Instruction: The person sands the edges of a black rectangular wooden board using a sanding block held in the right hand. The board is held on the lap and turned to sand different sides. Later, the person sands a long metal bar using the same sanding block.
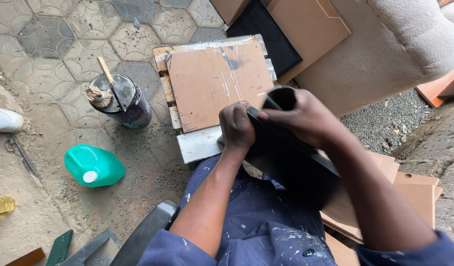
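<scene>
I see left hand [236,127] fisted on the near edge of the black sheet [291,167] and right hand [305,118] fingers clamped over its curled top, above the lap at 5 o'clock from the board [217,83]. It bends, so it looks light, flexible and smooth; edges seem the best grip.

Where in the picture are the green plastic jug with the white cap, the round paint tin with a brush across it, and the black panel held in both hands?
Green plastic jug [96,165], head view, on its body.
Round paint tin [133,112], head view, on its side wall.
Black panel [286,162], head view, on its flat face.
</scene>
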